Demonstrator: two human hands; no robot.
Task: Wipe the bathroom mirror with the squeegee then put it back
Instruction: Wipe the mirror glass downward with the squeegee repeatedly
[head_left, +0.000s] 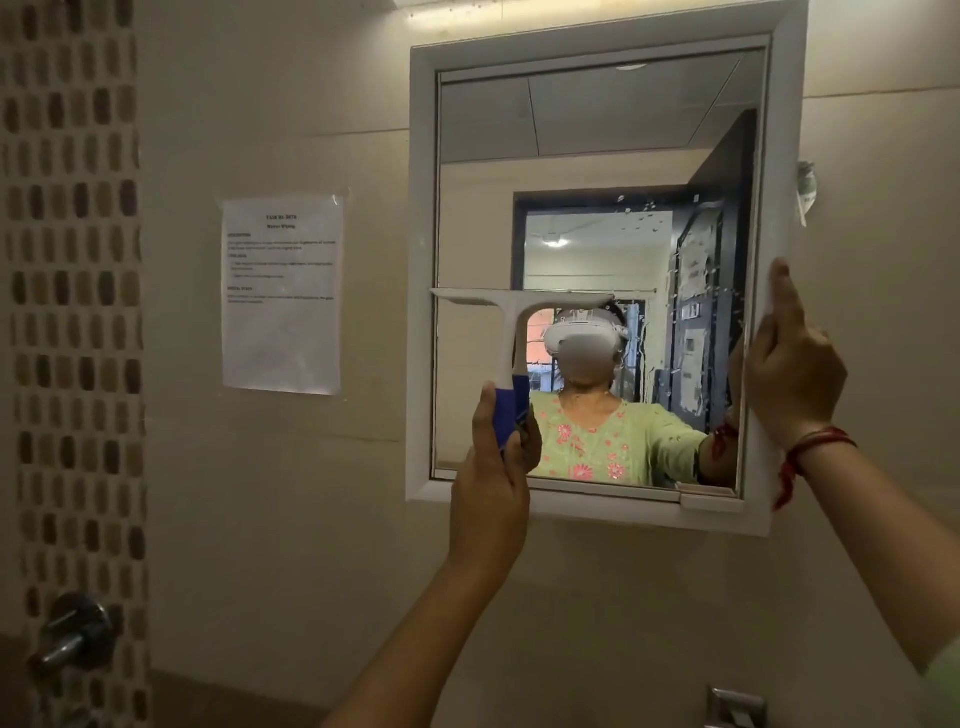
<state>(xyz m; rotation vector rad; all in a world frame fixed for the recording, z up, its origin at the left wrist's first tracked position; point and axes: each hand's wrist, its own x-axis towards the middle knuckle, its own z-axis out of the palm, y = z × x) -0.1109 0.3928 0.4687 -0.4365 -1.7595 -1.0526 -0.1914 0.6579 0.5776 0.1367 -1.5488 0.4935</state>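
The mirror (587, 130) hangs on the wall in a white frame (422, 260). A white squeegee (514, 304) with a blue handle lies against the glass, its blade level across the left half at mid height. My left hand (491, 467) is closed around the blue handle from below. On the frame's right edge rests my right hand (789, 374), gripping it with the fingers wrapped over. Water droplets and streaks cover the right part of the glass (711, 291). The left part looks mostly free of drops.
A printed sheet (282, 293) is taped to the beige wall left of the mirror. A mosaic tile strip (72, 312) runs down the far left, with a metal tap (78, 634) at its foot. A metal fitting (735, 704) shows at the bottom edge.
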